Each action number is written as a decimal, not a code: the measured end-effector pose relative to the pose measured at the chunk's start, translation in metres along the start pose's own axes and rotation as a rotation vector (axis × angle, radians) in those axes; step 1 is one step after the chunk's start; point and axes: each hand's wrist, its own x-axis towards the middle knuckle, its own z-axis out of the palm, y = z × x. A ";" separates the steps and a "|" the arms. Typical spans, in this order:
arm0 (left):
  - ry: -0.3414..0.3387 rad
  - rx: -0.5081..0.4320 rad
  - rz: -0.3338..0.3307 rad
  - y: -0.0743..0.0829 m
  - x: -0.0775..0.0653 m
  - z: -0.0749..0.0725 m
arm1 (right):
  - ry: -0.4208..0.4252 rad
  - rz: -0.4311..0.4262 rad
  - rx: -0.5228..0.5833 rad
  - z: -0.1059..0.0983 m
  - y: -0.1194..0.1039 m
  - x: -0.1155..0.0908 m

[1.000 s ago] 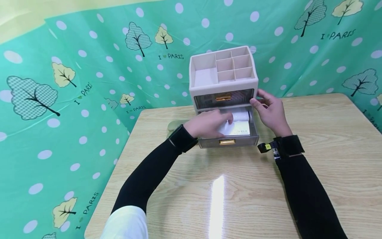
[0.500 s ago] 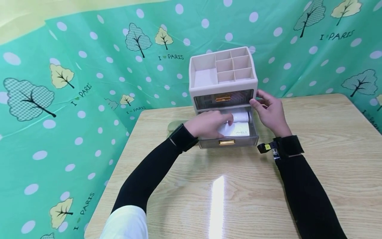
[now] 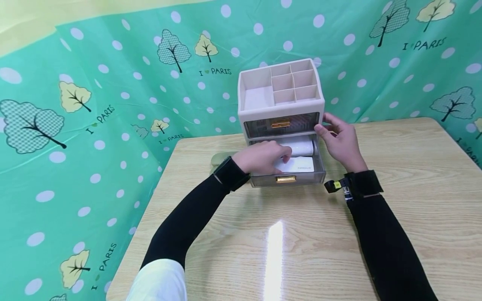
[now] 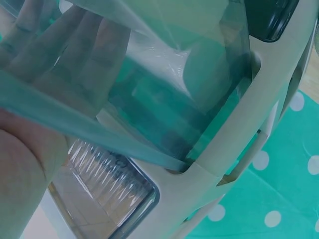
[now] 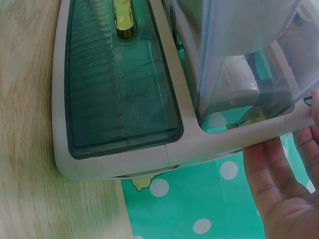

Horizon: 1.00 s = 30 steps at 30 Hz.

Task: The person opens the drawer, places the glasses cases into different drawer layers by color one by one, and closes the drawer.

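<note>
A white desktop organizer stands on the table with its clear middle drawer pulled out. My left hand reaches into that drawer, thumb and index finger around the left end of a flat white box with small blurred lettering. Behind the box lies a white roll-shaped thing. In the left wrist view, fingers show through the clear drawer wall. My right hand holds the organizer's right side, thumb at the front edge; in the right wrist view its fingers touch the side frame.
Above the pulled-out drawer is a closed dark drawer with a gold handle; another closed drawer sits below. Open compartments top the organizer. A sage-green object lies left of it. Green patterned cloth hangs behind the wooden table.
The white box has shifted slightly toward the drawer front, with the left thumb and index finger moving along. More of the white roll shows behind it. The right hand stays in place.
</note>
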 end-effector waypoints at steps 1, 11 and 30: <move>0.001 0.002 0.002 0.000 0.000 0.000 | 0.000 0.001 0.001 0.000 0.000 0.000; 0.009 -0.069 0.052 -0.001 -0.006 -0.001 | -0.007 0.011 -0.022 -0.002 0.001 0.000; 0.335 0.075 0.136 0.046 -0.038 0.004 | -0.013 0.031 -0.031 -0.003 -0.002 0.000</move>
